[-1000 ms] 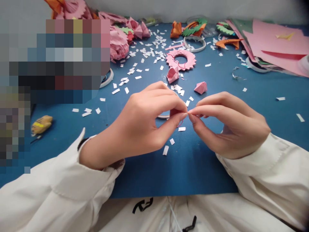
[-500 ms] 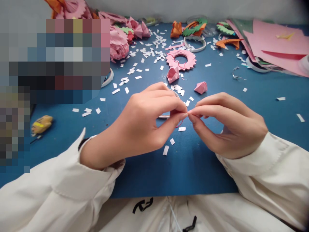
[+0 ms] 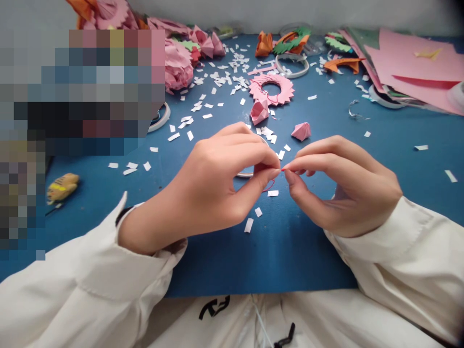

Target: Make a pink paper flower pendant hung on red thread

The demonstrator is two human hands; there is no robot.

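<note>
Red thread [image 3: 283,169] sits clamped in fingertips of left hand [image 3: 223,174] and right hand [image 3: 350,188], the pink bud [image 3: 301,131] already folded but apparently unthreaded.

A blue tabletop [image 3: 406,130] extends beneath the left hand [image 3: 221,179] and the right hand [image 3: 348,188], its near edge lying on the wearer's side of both. Well beyond the hands, the surface meets a plain, pale grey wall [image 3: 253,17]. Light is diffuse, with a faint sheen on the blue between the hands and the near edge. Left of the left hand, pixelation obscures part of the background.
</note>
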